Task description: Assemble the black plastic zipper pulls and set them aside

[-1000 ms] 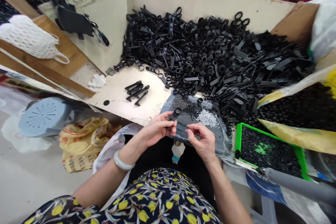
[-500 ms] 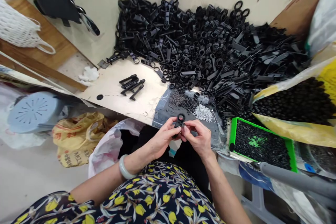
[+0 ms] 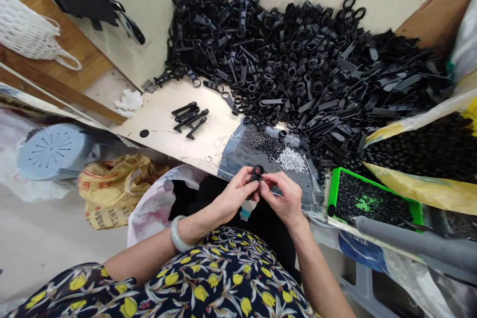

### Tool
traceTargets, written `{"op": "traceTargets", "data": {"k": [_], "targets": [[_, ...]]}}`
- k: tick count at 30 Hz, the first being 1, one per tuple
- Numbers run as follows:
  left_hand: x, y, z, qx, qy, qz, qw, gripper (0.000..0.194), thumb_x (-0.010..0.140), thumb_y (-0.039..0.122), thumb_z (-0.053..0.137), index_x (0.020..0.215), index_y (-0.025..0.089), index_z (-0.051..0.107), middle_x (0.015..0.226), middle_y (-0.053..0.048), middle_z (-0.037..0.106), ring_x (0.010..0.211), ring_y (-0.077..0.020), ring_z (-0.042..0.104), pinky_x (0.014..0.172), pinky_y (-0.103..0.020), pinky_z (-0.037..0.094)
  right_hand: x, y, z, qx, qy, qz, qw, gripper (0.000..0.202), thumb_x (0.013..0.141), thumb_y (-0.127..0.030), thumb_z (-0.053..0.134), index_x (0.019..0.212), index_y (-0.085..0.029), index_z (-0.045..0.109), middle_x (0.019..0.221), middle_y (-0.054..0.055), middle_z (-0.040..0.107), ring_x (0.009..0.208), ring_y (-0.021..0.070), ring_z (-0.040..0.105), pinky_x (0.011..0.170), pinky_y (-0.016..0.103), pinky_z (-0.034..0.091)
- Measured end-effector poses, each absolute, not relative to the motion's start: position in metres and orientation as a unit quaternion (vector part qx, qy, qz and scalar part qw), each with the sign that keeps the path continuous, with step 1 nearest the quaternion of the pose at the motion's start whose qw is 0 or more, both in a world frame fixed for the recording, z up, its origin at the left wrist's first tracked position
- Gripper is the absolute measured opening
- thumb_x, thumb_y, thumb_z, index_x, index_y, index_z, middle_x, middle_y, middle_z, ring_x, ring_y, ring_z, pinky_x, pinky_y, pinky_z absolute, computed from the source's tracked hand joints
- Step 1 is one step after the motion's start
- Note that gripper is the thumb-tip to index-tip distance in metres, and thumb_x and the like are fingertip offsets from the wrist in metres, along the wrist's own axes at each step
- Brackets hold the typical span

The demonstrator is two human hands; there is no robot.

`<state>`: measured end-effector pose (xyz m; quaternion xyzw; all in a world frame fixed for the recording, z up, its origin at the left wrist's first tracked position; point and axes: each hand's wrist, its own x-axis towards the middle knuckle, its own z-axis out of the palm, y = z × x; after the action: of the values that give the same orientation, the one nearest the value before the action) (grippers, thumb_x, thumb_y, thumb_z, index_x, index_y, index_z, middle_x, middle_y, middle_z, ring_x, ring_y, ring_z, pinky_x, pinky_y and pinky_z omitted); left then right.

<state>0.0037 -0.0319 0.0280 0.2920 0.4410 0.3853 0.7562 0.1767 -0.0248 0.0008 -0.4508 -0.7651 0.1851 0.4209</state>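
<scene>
A black plastic part with a ring end (image 3: 257, 171) is held up at the front edge of the bench, its ring pointing away from me. My left hand (image 3: 238, 190) pinches it from the left, thumb on top. From the right, my right hand (image 3: 282, 194) has thumb and fingertips closed against the part's side; whether a small piece sits between them is hidden. Just beyond lies a dark mat (image 3: 233, 156) bearing a heap of silver pins (image 3: 292, 160) and a pile of small dark pieces (image 3: 257, 139).
A large heap of black plastic parts (image 3: 276, 59) fills the back of the bench. Several black parts (image 3: 190, 118) lie in a group at left. At right are a green tray (image 3: 333, 191) of small black pieces and a yellow bag (image 3: 439, 186). A blue stool (image 3: 54, 151) stands left.
The ringed part has tilted slightly between my fingers, and both hands remain on it. The whole view has shifted a little, with the bench contents appearing farther right.
</scene>
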Motion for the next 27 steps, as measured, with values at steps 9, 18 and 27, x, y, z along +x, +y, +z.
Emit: {"op": "traceTargets", "data": {"k": [9,18,27], "targets": [[0.007,-0.037,0.022,0.314,0.441,0.4,0.739,0.042,0.084,0.019,0.062,0.125,0.019,0.055,0.102,-0.002,0.063,0.085,-0.0141,0.055,0.082,-0.028,0.045,0.178,-0.03,-0.01,-0.445,-0.806,0.134,0.367,0.012,0.101,-0.019,0.062,0.109,-0.02,0.07,0.086,0.004,0.074,0.073,0.0141,0.069,0.07,0.027,0.056],[0.01,-0.048,-0.004,0.336,0.466,0.37,0.73,0.045,0.085,0.015,0.055,0.129,0.019,0.05,0.105,-0.004,0.061,0.087,-0.0153,0.056,0.083,-0.031,0.047,0.179,-0.04,-0.02,-0.442,-0.843,0.049,0.305,0.015,0.101,-0.014,0.062,0.111,-0.017,0.072,0.085,0.004,0.077,0.073,0.013,0.07,0.073,0.026,0.052],[0.009,-0.05,-0.012,0.358,0.472,0.362,0.719,0.045,0.083,0.012,0.053,0.127,0.021,0.052,0.105,-0.003,0.062,0.089,-0.0163,0.059,0.087,-0.032,0.048,0.182,-0.037,-0.024,-0.44,-0.842,0.078,0.302,0.011,0.101,-0.014,0.062,0.103,-0.019,0.072,0.082,0.003,0.076,0.07,0.0132,0.07,0.07,0.026,0.051]]}}
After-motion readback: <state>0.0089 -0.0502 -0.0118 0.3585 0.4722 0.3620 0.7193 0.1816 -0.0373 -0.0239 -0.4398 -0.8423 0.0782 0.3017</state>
